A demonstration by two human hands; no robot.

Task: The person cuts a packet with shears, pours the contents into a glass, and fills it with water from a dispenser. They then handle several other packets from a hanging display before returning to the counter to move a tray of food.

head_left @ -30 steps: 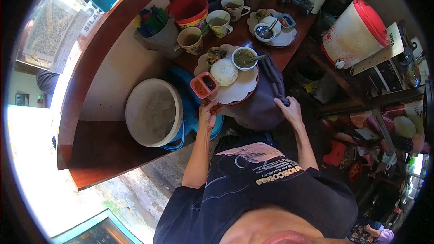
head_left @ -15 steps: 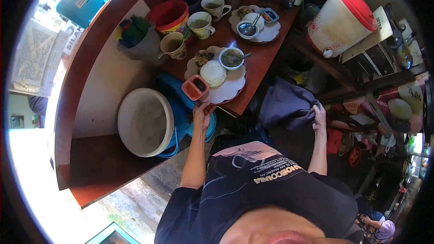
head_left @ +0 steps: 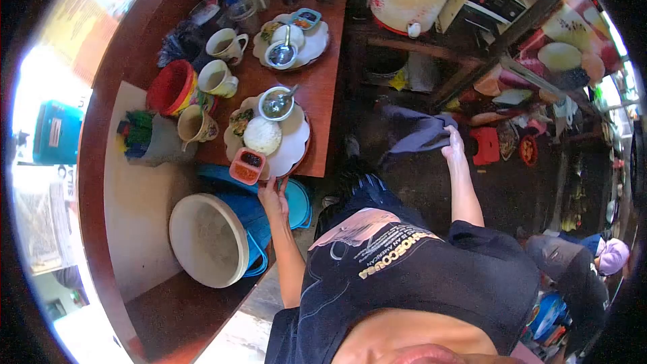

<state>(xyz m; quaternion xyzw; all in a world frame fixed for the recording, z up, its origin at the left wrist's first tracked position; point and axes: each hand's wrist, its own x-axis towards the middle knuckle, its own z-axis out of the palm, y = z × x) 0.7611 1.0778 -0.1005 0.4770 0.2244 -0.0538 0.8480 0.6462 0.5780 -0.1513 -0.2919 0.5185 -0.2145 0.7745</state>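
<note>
Head view: left grip [head_left: 271,195] holds plate [head_left: 296,145] on wooden counter [head_left: 323,54]; right grip [head_left: 453,143] clutches cloth [head_left: 418,131].

The right hand [head_left: 453,145] now holds the dark grey cloth [head_left: 419,133] well right of the desk [head_left: 323,81], off the plate.

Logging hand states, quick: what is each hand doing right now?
Left hand: gripping the rim of the tray of food.
Right hand: closed on the grey cloth.
</note>
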